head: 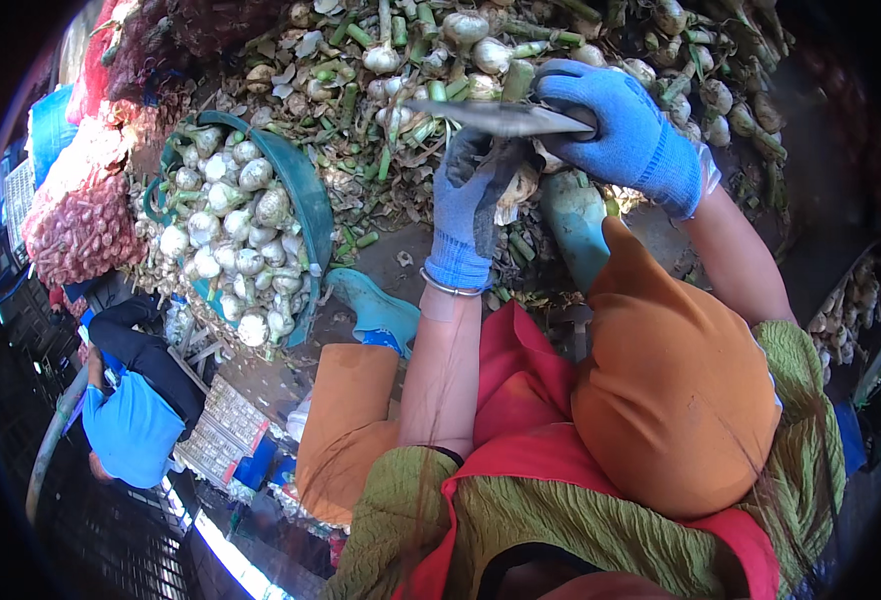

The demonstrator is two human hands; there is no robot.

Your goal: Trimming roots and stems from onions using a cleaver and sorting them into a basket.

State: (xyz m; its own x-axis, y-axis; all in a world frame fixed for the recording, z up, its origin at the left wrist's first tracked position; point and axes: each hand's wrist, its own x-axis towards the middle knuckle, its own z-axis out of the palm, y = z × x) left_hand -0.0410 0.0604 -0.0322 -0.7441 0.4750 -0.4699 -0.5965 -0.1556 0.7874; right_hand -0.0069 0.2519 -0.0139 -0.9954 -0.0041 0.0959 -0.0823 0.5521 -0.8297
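Observation:
My right hand (613,127), in a blue knit glove, grips a cutting tool with a broad metal blade (496,116). Motion blurs the blade, which points left across my left fingers. Below it is my left hand (470,187), gloved in blue with a dark, soiled palm. Its fingertips are hidden behind the blade, so its hold cannot be made out. A thick cut garlic stem (517,81) shows just above the blade. Around both hands lies a heap of garlic bulbs (493,55), stems and dry skins. Garlic with stubby stems fills a green plastic basket (320,202) to the left.
My teal boots (376,300) stand by the heap. Pink mesh sacks of garlic (84,225) are at the far left. Below them sits another person in a blue shirt (136,427), near a light plastic crate (223,424). More garlic (849,315) lies at the right edge.

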